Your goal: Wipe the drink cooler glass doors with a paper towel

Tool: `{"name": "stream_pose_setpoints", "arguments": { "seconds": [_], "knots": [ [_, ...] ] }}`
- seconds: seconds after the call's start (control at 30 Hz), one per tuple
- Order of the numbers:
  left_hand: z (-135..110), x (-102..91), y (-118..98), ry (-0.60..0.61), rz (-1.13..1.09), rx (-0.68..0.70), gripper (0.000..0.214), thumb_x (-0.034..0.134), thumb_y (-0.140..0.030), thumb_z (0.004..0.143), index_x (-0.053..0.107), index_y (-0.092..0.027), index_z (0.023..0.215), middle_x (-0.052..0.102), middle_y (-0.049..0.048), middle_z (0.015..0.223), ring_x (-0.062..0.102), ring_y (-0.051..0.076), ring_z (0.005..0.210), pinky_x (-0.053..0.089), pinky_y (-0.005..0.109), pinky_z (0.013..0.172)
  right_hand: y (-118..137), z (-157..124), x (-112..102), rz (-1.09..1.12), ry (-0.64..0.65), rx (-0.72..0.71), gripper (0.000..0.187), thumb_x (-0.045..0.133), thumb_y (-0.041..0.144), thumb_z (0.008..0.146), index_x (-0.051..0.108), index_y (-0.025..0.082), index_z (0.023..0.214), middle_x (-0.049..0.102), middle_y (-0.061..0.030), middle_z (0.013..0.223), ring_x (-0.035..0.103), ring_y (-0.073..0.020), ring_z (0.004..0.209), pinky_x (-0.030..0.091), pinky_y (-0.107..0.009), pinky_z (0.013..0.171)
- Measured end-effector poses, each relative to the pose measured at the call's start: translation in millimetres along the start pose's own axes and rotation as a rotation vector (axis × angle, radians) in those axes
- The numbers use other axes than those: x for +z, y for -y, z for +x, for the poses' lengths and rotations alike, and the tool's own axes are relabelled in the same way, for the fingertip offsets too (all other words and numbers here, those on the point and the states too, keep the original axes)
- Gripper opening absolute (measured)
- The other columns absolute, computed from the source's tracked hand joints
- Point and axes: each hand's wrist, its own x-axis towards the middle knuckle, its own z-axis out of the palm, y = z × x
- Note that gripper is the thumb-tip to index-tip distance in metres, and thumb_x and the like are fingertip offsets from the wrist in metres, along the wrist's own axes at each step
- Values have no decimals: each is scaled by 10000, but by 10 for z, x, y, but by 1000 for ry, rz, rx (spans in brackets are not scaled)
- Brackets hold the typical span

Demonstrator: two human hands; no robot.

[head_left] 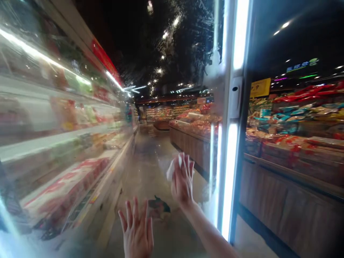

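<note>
In front of me, head view: one smeared glass pane (185,46), bright light strips (229,179) along its right side, a grey fitting (235,93) between their upper and lower lengths. Hands, two, well apart. Right hand (183,179): raised, holding a white cloth (170,171) under the palm and fingers, at the pane, left of the strips. Left hand (138,231): lower, bare, fingers spread; whether it touches the glass, I cannot tell. To the left, blurred: lit shelves (16,147), with red-and-white packages (67,182) lowest; reflected or seen through, I cannot tell. To the right: a wood-fronted table (287,204) heaped with bagged goods (290,116), a yellow sign (260,87) above.
</note>
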Motion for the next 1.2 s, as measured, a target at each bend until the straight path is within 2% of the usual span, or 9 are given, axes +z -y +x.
{"name": "stream_pose_setpoints", "arguments": {
  "seconds": [0.1,0.33,0.4,0.53,0.6,0.67,0.87,1.1,1.2],
  "knots": [
    [111,-8,-75,-2,-41,-36,824,612,-205,897,215,-284,1615,144,99,1716,64,355,1591,123,705,1259,-156,329,-118,71,-81,45,740,332,128,998,23,260,1658,117,-112,1715,54,-344,1573,137,-764,1194],
    [-10,54,-123,-19,-18,-38,839,615,-211,895,199,-277,1620,142,98,1717,73,341,1595,99,665,1277,-186,-1655,127,-28,-35,47,865,367,50,897,53,312,1659,91,-22,1703,95,-316,1552,292,-700,1205],
    [21,65,-185,-31,-21,-71,852,616,-198,896,182,-292,1622,127,97,1720,71,347,1595,108,676,1275,-368,-1459,60,-20,-51,43,856,366,54,901,53,301,1659,111,-42,1704,125,-332,1550,286,-714,1193],
    [191,81,-352,-32,-26,-74,845,595,-183,907,159,-278,1625,104,113,1721,46,358,1595,106,714,1260,-899,-155,-259,15,-151,129,804,352,110,951,33,322,1658,125,-85,1709,140,-378,1554,253,-763,1174],
    [254,97,-409,-34,-28,-55,828,582,-191,915,162,-276,1624,102,109,1721,37,357,1596,105,733,1252,-1034,154,-349,20,-158,127,799,366,117,950,66,339,1657,122,-66,1716,127,-378,1559,246,-739,1198],
    [264,117,-434,-38,-36,-53,820,581,-201,917,170,-276,1623,104,105,1721,37,352,1597,100,728,1255,-995,-83,-346,23,-151,115,814,365,101,936,71,340,1656,124,-54,1721,146,-379,1559,253,-741,1198],
    [150,123,-385,-24,-37,-12,810,608,-186,905,225,-300,1610,148,48,1722,83,313,1598,60,613,1305,-664,-1636,-58,53,-58,278,823,346,97,926,22,290,1658,64,-49,1731,69,-338,1582,205,-771,1201],
    [348,-189,39,-72,19,-111,827,601,-179,926,172,-343,1615,90,61,1730,38,353,1596,77,693,1269,-1081,-60,-194,55,-258,287,655,306,244,1055,53,265,1659,52,-111,1736,15,-354,1595,93,-750,1223],
    [211,-317,304,-81,47,-218,821,580,-183,935,152,-326,1620,91,108,1727,43,370,1593,124,734,1243,-642,-357,-90,58,-232,284,662,336,269,1066,45,229,1659,40,-141,1731,23,-371,1592,99,-760,1219]
  ]
}}
